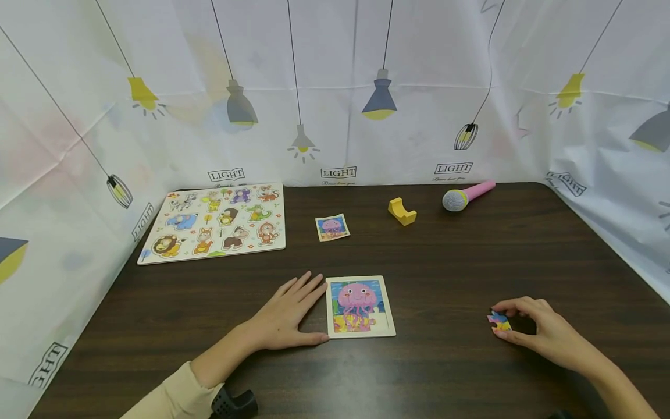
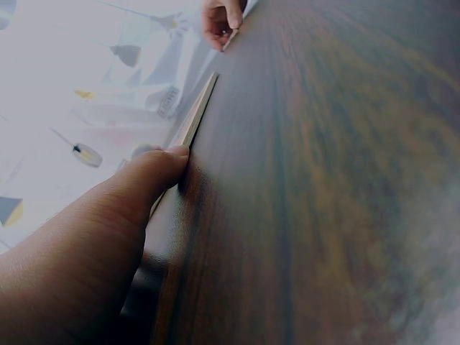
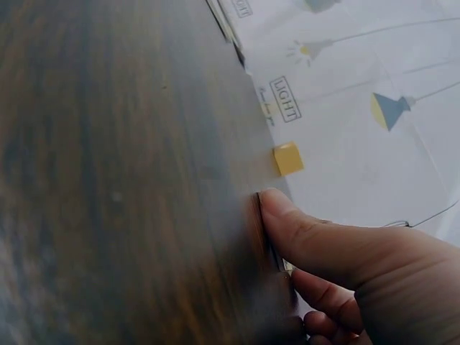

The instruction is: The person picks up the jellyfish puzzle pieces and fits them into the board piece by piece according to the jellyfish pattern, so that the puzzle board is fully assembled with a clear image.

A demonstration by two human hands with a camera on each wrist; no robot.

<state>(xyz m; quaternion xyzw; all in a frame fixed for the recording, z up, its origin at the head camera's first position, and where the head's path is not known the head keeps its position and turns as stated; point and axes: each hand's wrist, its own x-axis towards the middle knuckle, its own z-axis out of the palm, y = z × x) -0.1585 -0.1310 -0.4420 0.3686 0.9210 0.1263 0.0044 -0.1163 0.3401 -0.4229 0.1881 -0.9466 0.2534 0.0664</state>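
Note:
A square jigsaw puzzle (image 1: 357, 305) with a pink jellyfish lies in its pale frame at the middle of the table; a pale gap shows at its lower right corner. My left hand (image 1: 287, 317) rests flat beside it, fingers spread, with fingertips and thumb at the frame's left edge. In the left wrist view the thumb (image 2: 162, 172) lies against the frame's side. Off to the right, my right hand (image 1: 544, 331) pinches a small puzzle piece (image 1: 499, 321), blue, yellow and pink, between thumb and fingers. The right wrist view shows that thumb (image 3: 287, 219) pressed on the piece's edge.
A small jellyfish picture card (image 1: 332, 227) lies behind the puzzle. Further back are a yellow curved block (image 1: 402, 212) and a pink toy microphone (image 1: 467, 196). A board of animal pictures (image 1: 220, 221) lies at the back left. A lamp-patterned cloth (image 1: 335, 116) hangs behind the dark table.

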